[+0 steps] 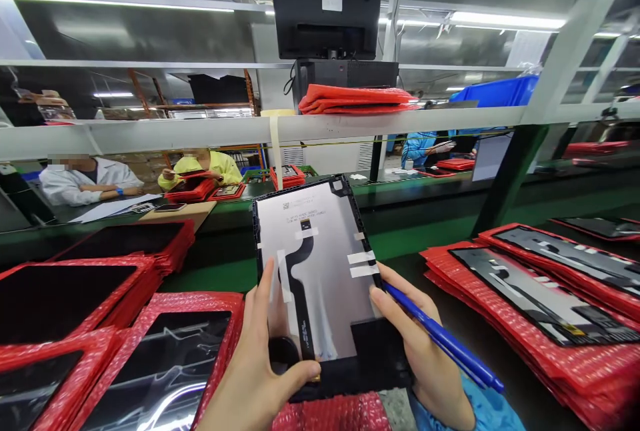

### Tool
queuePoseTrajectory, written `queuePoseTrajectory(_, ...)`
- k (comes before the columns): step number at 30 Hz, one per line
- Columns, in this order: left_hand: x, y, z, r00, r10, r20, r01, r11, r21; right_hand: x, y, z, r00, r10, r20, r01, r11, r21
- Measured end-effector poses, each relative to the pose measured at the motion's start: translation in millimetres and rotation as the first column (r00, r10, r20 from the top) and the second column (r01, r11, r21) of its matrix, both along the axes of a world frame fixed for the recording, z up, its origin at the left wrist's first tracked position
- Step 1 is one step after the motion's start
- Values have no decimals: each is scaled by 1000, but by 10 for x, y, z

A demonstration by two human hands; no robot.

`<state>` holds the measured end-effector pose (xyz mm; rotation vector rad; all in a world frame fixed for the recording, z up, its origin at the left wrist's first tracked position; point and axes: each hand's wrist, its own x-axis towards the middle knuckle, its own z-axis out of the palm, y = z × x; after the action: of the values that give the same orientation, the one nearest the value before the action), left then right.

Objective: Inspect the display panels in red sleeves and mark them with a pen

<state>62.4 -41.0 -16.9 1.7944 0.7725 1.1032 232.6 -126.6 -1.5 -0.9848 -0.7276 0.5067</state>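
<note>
A tablet screen panel is held up in front of me, tilted, its silvery back with a black ribbon cable and white tape strips facing me. My left hand grips the panel's lower left edge, thumb on the bottom border near the cable's end. With its thumb on the panel's face, my right hand holds the right edge. A blue pen is also tucked in my right hand, pointing down to the right. Below the panel lies a piece of red bubble wrap.
Stacks of red bubble bags with screens stand at left and right. A white shelf rail crosses ahead, with a monitor and folded red bags above. Several co-workers sit across the bench, one in a yellow top.
</note>
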Motion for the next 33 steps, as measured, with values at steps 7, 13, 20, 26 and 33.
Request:
queuePoseTrajectory(7,-12,44,-55,996,26,-87,-13,989,150,5,39,-69,957,101,-272,-83,994,75)
queuePoseTrajectory(13,-63,33,-39,993,30,-114,3,962,273,37,25,-111,943,200,-268,-169,976,136)
queuePoseTrajectory(20,-133,68,-21,982,-6,-190,70,940,334,71,47,-256,983,66,-173,-57,997,56)
queuePoseTrajectory(26,-77,89,-138,949,160,-270,-17,885,465,71,12,-131,973,-29,231,50,995,-85)
queuePoseTrajectory(33,51,23,-173,995,102,-1,-98,959,265,68,-6,50,902,-34,431,117,979,-167)
